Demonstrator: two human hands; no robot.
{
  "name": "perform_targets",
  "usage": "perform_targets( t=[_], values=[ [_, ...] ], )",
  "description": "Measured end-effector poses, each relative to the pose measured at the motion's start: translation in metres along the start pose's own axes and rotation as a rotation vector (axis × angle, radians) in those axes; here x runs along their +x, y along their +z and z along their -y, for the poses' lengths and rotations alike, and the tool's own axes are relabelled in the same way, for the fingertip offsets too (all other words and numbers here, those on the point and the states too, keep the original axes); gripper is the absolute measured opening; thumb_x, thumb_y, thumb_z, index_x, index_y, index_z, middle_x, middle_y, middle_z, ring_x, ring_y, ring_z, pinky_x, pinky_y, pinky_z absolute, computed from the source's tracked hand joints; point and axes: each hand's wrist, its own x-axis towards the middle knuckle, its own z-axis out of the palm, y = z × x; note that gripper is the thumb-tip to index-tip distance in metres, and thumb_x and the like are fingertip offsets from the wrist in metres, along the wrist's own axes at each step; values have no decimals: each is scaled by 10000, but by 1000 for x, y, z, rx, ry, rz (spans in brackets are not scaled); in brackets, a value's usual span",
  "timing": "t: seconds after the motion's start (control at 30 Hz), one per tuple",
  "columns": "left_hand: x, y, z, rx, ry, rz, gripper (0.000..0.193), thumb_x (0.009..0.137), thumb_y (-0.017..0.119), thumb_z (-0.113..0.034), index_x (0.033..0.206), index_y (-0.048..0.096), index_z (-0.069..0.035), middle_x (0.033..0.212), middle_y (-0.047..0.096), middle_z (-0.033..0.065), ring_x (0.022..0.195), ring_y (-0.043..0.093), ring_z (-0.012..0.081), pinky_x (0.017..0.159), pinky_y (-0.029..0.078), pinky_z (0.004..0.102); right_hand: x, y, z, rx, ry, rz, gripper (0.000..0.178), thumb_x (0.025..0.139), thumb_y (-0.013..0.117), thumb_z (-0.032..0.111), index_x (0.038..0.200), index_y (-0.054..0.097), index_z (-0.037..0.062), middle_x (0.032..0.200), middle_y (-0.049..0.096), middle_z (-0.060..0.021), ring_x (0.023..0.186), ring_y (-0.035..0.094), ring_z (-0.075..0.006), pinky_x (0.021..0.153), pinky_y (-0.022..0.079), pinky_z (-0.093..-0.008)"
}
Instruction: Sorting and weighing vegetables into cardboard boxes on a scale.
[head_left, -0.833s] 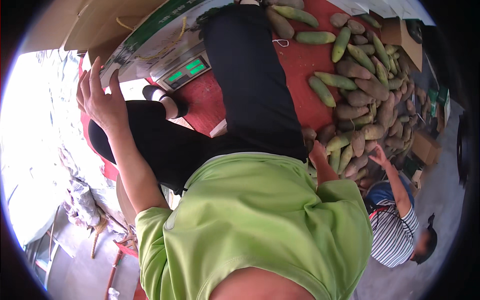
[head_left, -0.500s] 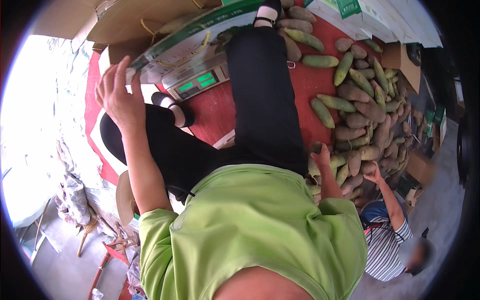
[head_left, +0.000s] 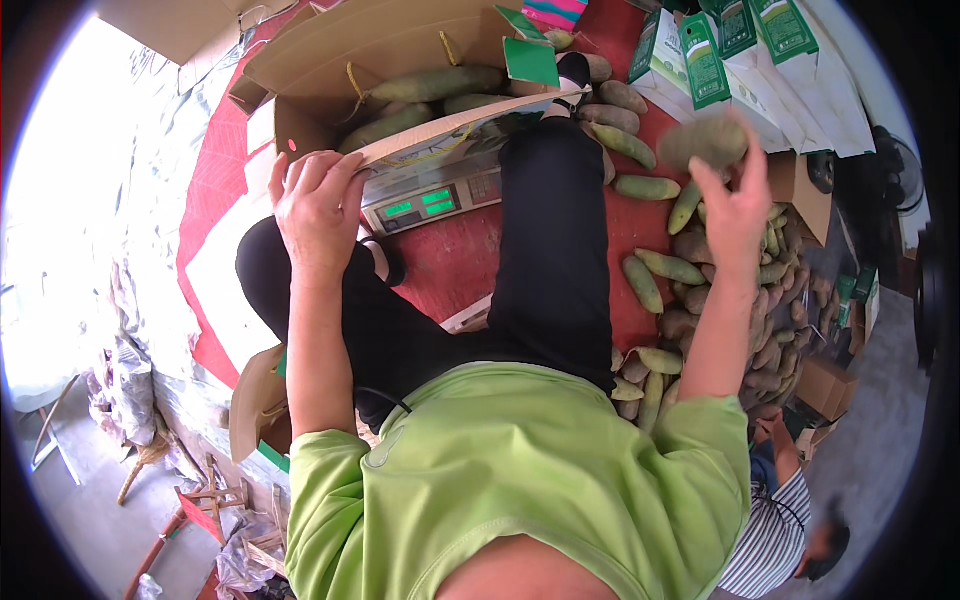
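With my left hand (head_left: 318,210) I hold the near upper edge of an open cardboard box (head_left: 420,140), fingers curled over its rim. Inside the box lie several long green radishes (head_left: 435,83). My right hand (head_left: 735,205) is raised at the right and closed around a thick greenish-brown radish (head_left: 703,143), blurred by motion. Under the box sits a digital scale (head_left: 425,208) with green displays. To the right, below my right hand, spreads a large heap of green and earth-covered radishes (head_left: 775,350).
White-and-green cartons (head_left: 760,70) stand at the far right. A red mat (head_left: 440,255) covers the floor around my legs. Another open box (head_left: 262,400) is by my left side. A co-worker in a striped shirt (head_left: 765,540) is at the lower right.
My right hand has risen from the heap, moving up and forward with a radish. My left hand has shifted right onto the box edge. The box now shows its open top and contents.
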Motion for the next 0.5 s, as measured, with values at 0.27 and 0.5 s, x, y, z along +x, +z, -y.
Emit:
perform_targets(
  t=[0.27,0.5],
  values=[
    [1,1,2,14,8,-15,190,748,703,-140,936,683,-120,908,625,14,945,588,197,1002,354,442,92,104,118,53,-971,20,592,699,679,-18,1254,475,0,1111,539,-174,1045,525,-306,904,411,-361],
    [0,6,4,42,-6,-56,245,754,703,-153,997,678,-137,935,630,17,981,585,196,991,354,410,65,192,116,-122,-712,174,464,729,705,158,1150,554,32,937,581,-106,951,547,-282,787,436,-408]
  ],
)
